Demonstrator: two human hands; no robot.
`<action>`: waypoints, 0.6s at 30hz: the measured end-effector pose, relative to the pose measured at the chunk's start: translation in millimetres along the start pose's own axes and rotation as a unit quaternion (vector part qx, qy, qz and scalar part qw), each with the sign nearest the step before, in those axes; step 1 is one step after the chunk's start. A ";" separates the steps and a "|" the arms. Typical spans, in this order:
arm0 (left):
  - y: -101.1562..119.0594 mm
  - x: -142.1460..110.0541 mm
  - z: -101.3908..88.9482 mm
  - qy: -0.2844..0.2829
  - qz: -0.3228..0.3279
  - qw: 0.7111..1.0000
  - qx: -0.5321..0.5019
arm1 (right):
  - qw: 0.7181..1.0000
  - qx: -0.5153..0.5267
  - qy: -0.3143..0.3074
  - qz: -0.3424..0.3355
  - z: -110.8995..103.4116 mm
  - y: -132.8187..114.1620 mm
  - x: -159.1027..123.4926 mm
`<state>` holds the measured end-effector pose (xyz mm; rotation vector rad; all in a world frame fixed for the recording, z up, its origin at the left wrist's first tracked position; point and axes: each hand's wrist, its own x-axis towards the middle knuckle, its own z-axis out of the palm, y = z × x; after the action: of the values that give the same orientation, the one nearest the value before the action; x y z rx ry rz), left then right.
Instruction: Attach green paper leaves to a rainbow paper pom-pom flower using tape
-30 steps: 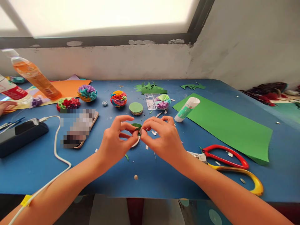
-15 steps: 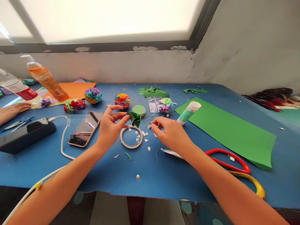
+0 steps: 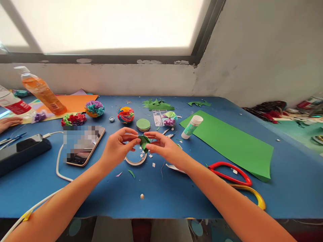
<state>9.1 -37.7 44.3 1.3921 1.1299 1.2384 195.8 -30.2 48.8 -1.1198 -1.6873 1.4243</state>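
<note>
Left hand (image 3: 118, 144) and right hand (image 3: 165, 148): both bare. Fingers (image 3: 128, 132) slim, rounded at the tips; nail detail too small to read. Left forearm (image 3: 73, 191) and right forearm (image 3: 217, 195) likewise bare out to the frame edge, slender, narrowing toward the hands. White cable (image 3: 37, 205), thin, smooth, along left forearm; small bright-yellow tag (image 3: 27, 215) on it.

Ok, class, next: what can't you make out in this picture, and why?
Head view, all of these:
Green folded paper: partly covered by the left hand and right hand.
White ring: far side hidden behind hands and paper.
Scissors: middle hidden by the right forearm.
Phone: a mosaic blurs much of its screen.
Another person's hand: cut off by the left edge.
Glue stick: print too small.
</note>
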 end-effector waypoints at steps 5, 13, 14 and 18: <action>1.7 1.7 -1.9 -0.036 -0.025 0.998 -0.050 | 0.995 0.096 -0.008 0.020 0.2 1.1 0.0; 1.9 3.7 1.2 -0.032 -0.008 0.999 -0.034 | 0.957 0.289 -0.018 0.038 5.2 0.0 -0.6; 2.7 6.1 0.9 -0.015 -0.001 1.000 -0.019 | 0.955 0.296 0.009 0.018 2.8 -1.0 0.7; 10.9 29.2 8.9 0.005 0.012 0.997 0.074 | 0.941 0.298 0.135 -0.088 -17.5 -9.8 4.7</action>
<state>20.6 -11.1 58.7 1.5156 1.2359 1.1989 207.4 -18.9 61.6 -0.7548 -1.0264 1.4490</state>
